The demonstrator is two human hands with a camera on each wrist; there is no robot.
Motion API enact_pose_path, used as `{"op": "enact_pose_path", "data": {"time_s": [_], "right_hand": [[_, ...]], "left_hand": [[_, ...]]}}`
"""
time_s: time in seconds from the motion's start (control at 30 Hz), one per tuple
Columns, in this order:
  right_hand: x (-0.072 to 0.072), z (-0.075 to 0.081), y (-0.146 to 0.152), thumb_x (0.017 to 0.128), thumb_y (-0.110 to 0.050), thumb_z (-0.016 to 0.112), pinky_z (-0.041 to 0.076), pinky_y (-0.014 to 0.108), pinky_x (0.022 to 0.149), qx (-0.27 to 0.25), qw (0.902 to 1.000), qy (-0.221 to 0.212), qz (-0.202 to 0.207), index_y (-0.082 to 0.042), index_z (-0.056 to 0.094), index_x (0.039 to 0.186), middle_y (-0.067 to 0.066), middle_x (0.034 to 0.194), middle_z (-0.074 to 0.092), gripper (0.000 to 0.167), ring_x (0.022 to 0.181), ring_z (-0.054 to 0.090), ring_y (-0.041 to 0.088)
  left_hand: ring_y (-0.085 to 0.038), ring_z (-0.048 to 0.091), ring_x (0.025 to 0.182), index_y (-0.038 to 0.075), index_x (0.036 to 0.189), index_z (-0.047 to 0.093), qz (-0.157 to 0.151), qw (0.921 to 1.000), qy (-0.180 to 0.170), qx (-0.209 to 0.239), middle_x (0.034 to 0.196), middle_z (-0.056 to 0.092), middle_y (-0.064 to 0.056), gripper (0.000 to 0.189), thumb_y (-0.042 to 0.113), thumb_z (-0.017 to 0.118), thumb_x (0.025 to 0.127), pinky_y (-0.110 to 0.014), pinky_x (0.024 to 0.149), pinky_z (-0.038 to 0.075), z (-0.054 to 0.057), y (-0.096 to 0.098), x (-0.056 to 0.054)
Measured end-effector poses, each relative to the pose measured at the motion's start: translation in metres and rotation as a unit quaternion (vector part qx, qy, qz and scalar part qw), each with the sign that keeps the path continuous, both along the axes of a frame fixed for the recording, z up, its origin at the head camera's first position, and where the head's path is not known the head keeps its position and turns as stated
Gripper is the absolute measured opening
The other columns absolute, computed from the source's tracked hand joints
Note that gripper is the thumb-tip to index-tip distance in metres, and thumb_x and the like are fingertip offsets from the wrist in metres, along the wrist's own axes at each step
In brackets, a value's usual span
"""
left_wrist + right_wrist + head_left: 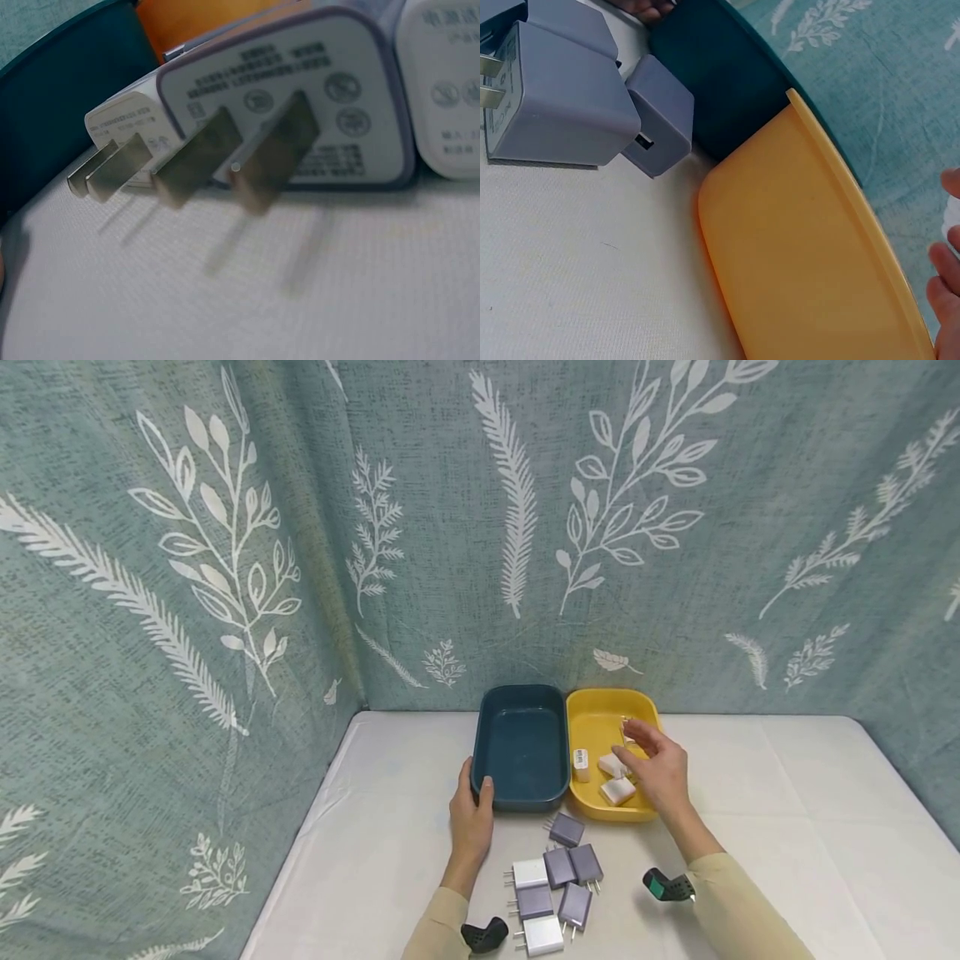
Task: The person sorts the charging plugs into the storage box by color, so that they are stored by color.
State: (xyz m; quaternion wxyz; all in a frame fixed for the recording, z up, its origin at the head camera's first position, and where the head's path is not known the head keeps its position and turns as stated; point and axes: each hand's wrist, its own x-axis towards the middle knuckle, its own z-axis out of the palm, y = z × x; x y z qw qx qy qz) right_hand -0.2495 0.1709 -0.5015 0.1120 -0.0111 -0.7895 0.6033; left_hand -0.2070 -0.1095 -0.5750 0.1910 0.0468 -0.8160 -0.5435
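Note:
My left hand (472,822) holds the near left corner of a dark blue plastic bin (480,718), fingers along its side and thumb at the near end. Over the yellow bin (581,702), my right hand (662,768) pinches a white charger (627,733) between thumb and fingers, partly hidden by them. Several white chargers, one of them a white plug (618,790), lie inside the yellow bin. In the right wrist view, only fingertips (943,262) show past the yellow wall.
Between my forearms, several purple-grey chargers (534,902) and white ones (543,935) lie grouped on the white tablecloth (787,793). Metal prongs (274,154) stick out toward the left wrist camera. A patterned green-blue curtain (450,527) hangs behind the bins.

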Motion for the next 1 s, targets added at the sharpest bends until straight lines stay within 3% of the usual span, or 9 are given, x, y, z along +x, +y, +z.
{"op": "enact_pose_path", "data": {"time_s": [0.17, 0.37, 0.6, 1.0], "right_hand": [[0.001, -0.001, 0.000, 0.084, -0.009, 0.075, 0.053, 0.019, 0.092, 0.003, 1.0000, 0.004, 0.004, -0.003, 0.061, 0.127, 0.016, 0.128, 0.065, 0.046, 0.117, 0.062, 0.030], [0.003, -0.003, 0.000, 0.084, -0.011, 0.076, 0.050, 0.006, 0.080, 0.024, 0.9997, 0.005, 0.000, -0.006, 0.063, 0.124, 0.013, 0.126, 0.066, 0.042, 0.115, 0.063, 0.028], [0.008, -0.004, -0.002, 0.083, -0.010, 0.077, 0.050, 0.005, 0.076, 0.027, 0.9992, 0.031, 0.006, -0.005, 0.065, 0.121, 0.019, 0.122, 0.067, 0.040, 0.109, 0.066, 0.029], [0.018, -0.004, -0.007, 0.082, -0.010, 0.078, 0.052, 0.009, 0.078, 0.009, 0.9992, 0.032, 0.020, -0.002, 0.065, 0.118, 0.020, 0.119, 0.068, 0.039, 0.104, 0.066, 0.032]], "left_hand": [[-0.029, 0.042, 0.140, 0.005, 0.149, 0.036, 0.003, 1.0000, 0.002, -0.001, 0.151, 0.045, -0.012, 0.055, 0.030, 0.049, 0.101, -0.048, 0.116, 0.034, 0.000, 0.000, -0.001], [-0.030, 0.042, 0.140, 0.005, 0.149, 0.036, 0.000, 1.0000, 0.003, 0.000, 0.151, 0.045, -0.013, 0.056, 0.031, 0.049, 0.101, -0.048, 0.116, 0.033, 0.000, 0.000, 0.000], [-0.026, 0.040, 0.142, 0.006, 0.149, 0.035, -0.005, 1.0000, 0.000, 0.009, 0.152, 0.044, -0.011, 0.056, 0.031, 0.049, 0.101, -0.045, 0.118, 0.032, -0.001, -0.001, -0.001], [-0.028, 0.041, 0.141, 0.007, 0.149, 0.035, -0.005, 1.0000, -0.002, 0.006, 0.151, 0.045, -0.012, 0.055, 0.031, 0.049, 0.101, -0.045, 0.117, 0.033, 0.000, -0.001, 0.000]]}}
